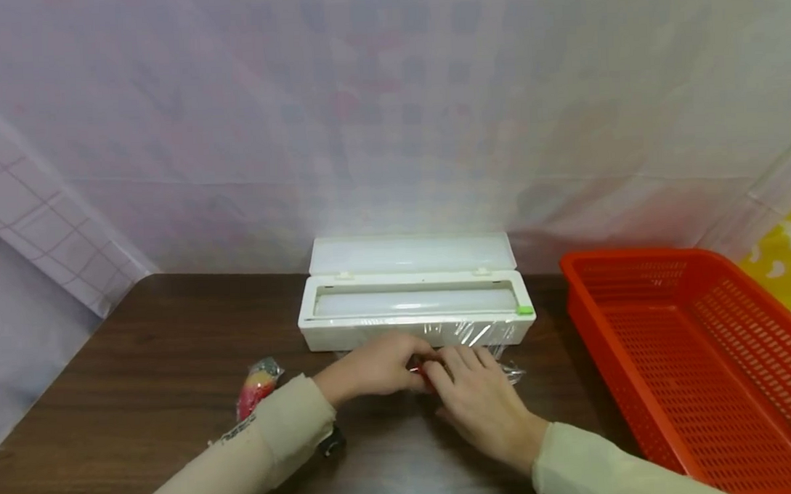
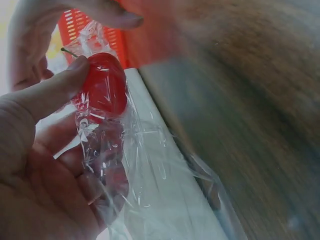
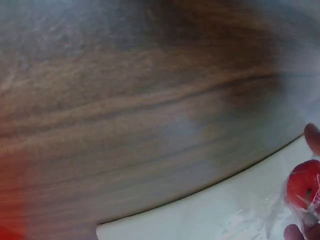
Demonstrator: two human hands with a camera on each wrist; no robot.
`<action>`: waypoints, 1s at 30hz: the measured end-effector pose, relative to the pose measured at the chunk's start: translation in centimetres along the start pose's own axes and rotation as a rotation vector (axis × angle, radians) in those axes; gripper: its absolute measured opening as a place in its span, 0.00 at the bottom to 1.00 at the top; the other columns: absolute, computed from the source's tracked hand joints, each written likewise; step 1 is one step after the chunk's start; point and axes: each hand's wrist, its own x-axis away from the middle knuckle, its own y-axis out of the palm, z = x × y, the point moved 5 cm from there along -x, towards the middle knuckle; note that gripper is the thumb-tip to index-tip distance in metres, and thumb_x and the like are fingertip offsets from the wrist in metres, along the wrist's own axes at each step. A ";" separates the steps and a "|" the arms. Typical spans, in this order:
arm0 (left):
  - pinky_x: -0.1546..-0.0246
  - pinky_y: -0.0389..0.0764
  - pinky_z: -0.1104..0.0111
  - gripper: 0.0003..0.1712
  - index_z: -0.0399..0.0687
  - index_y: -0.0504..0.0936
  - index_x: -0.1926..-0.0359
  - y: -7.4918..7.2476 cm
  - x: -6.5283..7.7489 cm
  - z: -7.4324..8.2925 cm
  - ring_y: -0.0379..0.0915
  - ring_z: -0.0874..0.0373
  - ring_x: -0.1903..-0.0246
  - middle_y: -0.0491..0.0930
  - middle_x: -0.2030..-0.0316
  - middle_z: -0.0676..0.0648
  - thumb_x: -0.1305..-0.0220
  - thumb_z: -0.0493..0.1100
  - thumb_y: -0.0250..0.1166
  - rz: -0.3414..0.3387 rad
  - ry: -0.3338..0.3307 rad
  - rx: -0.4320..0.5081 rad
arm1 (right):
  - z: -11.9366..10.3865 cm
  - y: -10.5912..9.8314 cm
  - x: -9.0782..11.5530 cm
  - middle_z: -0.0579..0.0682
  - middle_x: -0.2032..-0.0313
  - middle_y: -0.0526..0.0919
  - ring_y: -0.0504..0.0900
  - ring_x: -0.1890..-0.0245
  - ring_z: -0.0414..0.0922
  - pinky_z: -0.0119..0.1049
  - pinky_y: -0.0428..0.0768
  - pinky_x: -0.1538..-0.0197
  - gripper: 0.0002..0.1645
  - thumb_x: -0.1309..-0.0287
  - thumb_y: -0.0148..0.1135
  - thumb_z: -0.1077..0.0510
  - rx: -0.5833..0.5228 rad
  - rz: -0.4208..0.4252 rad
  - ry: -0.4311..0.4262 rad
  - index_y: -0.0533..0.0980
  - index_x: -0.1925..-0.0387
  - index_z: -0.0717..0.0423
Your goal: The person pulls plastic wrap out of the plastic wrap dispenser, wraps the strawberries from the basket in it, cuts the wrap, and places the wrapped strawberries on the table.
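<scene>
In the left wrist view my left hand (image 2: 45, 145) pinches a shiny red fruit or vegetable (image 2: 106, 82) with a thin green stem, thumb on its side and fingers behind. Clear plastic wrap (image 2: 102, 150) covers it and trails down past the fingers. My right hand (image 1: 475, 393) arches beside the left one, its thumb and fingers spread around the gathered wrap at the stem end. Just behind both hands stands a white cling film dispenser (image 1: 418, 335), lid (image 1: 412, 254) raised, roll (image 1: 415, 302) showing inside. Film hangs over its front edge toward the hands.
A red plastic basket (image 1: 619, 384) stands on the right of the dark wooden table (image 1: 112, 380). To the left lies a film-wrapped red and yellow item (image 1: 256, 388). A small black object (image 1: 332, 442) shows beside the left sleeve. A pale patterned curtain (image 1: 391, 131) hangs behind.
</scene>
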 end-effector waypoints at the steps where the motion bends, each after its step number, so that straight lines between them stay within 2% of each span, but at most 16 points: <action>1: 0.63 0.76 0.74 0.22 0.46 0.79 0.51 -0.1 -0.1 -0.1 0.75 0.64 0.66 0.84 0.62 0.52 0.47 0.45 0.71 0.002 -0.006 0.028 | 0.1 0.1 -0.1 0.49 0.58 0.77 0.75 0.60 0.48 0.40 0.72 0.59 0.34 0.67 0.76 0.48 0.007 0.012 0.002 0.71 0.56 0.51; 5: 0.68 0.74 0.73 0.20 0.46 0.74 0.53 -0.3 -0.1 -0.6 0.74 0.63 0.68 0.82 0.64 0.49 0.46 0.45 0.70 0.021 -0.067 0.124 | 0.7 0.4 -0.5 0.48 0.61 0.78 0.76 0.61 0.48 0.40 0.72 0.62 0.23 0.57 0.70 0.52 0.006 0.048 0.051 0.72 0.58 0.52; 7: 0.67 0.75 0.73 0.18 0.47 0.74 0.56 -0.3 0.1 -0.5 0.75 0.62 0.66 0.83 0.63 0.49 0.44 0.45 0.69 0.026 -0.103 0.146 | 1.2 0.5 -0.8 0.46 0.64 0.78 0.77 0.62 0.47 0.40 0.73 0.62 0.24 0.59 0.71 0.52 -0.027 0.037 0.083 0.73 0.59 0.51; 9: 0.65 0.77 0.72 0.16 0.48 0.76 0.55 -0.4 0.3 -0.2 0.77 0.62 0.65 0.83 0.62 0.49 0.42 0.48 0.68 0.039 -0.130 0.117 | 1.8 0.5 -1.0 0.45 0.65 0.78 0.77 0.62 0.46 0.39 0.73 0.61 0.28 0.65 0.73 0.51 -0.070 0.008 0.111 0.74 0.58 0.51; 12: 0.56 0.79 0.69 0.23 0.50 0.77 0.48 -0.5 0.8 0.7 0.79 0.60 0.58 0.82 0.55 0.50 0.41 0.54 0.66 0.090 -0.111 -0.093 | 2.7 0.4 -1.4 0.44 0.62 0.81 0.78 0.60 0.45 0.41 0.76 0.58 0.32 0.68 0.74 0.49 -0.148 -0.042 0.148 0.76 0.55 0.52; 16: 0.49 0.78 0.64 0.36 0.50 0.73 0.40 -0.5 1.4 2.0 0.76 0.57 0.52 0.78 0.50 0.50 0.47 0.58 0.69 0.211 -0.045 -0.444 | 3.8 0.4 -1.8 0.44 0.60 0.84 0.80 0.58 0.46 0.42 0.78 0.54 0.31 0.67 0.75 0.49 -0.276 -0.098 0.238 0.77 0.55 0.52; 17: 0.48 0.78 0.64 0.37 0.50 0.72 0.40 -0.5 1.5 2.1 0.76 0.56 0.51 0.78 0.49 0.50 0.48 0.58 0.70 0.241 -0.039 -0.497 | 4.1 0.4 -1.9 0.44 0.61 0.84 0.79 0.59 0.45 0.41 0.78 0.54 0.31 0.67 0.75 0.49 -0.307 -0.109 0.261 0.78 0.55 0.51; 19: 0.49 0.77 0.63 0.38 0.50 0.71 0.40 -0.4 1.7 2.2 0.76 0.57 0.52 0.79 0.50 0.51 0.50 0.57 0.72 0.279 -0.041 -0.553 | 4.4 0.5 -2.0 0.43 0.62 0.84 0.78 0.60 0.44 0.40 0.78 0.56 0.29 0.66 0.75 0.49 -0.342 -0.121 0.292 0.78 0.57 0.51; 23: 0.56 0.76 0.63 0.28 0.52 0.72 0.49 -0.5 1.6 2.2 0.77 0.58 0.58 0.82 0.56 0.53 0.48 0.54 0.71 0.347 -0.034 -0.602 | 4.6 0.6 -2.3 0.43 0.66 0.81 0.74 0.64 0.43 0.37 0.76 0.60 0.25 0.66 0.73 0.49 -0.371 -0.120 0.313 0.80 0.61 0.51; 26: 0.59 0.76 0.64 0.27 0.53 0.75 0.51 -0.7 1.5 2.1 0.76 0.58 0.60 0.81 0.59 0.54 0.49 0.56 0.71 0.386 -0.010 -0.635 | 4.8 0.8 -2.5 0.43 0.69 0.79 0.73 0.66 0.41 0.35 0.75 0.62 0.22 0.65 0.72 0.50 -0.419 -0.142 0.359 0.80 0.63 0.52; 30: 0.58 0.76 0.64 0.30 0.56 0.75 0.47 -0.6 1.3 1.9 0.75 0.58 0.58 0.79 0.59 0.54 0.49 0.59 0.70 0.380 0.008 -0.684 | 5.3 1.3 -2.5 0.43 0.71 0.79 0.73 0.67 0.40 0.33 0.73 0.64 0.19 0.61 0.71 0.52 -0.536 -0.210 0.455 0.81 0.63 0.52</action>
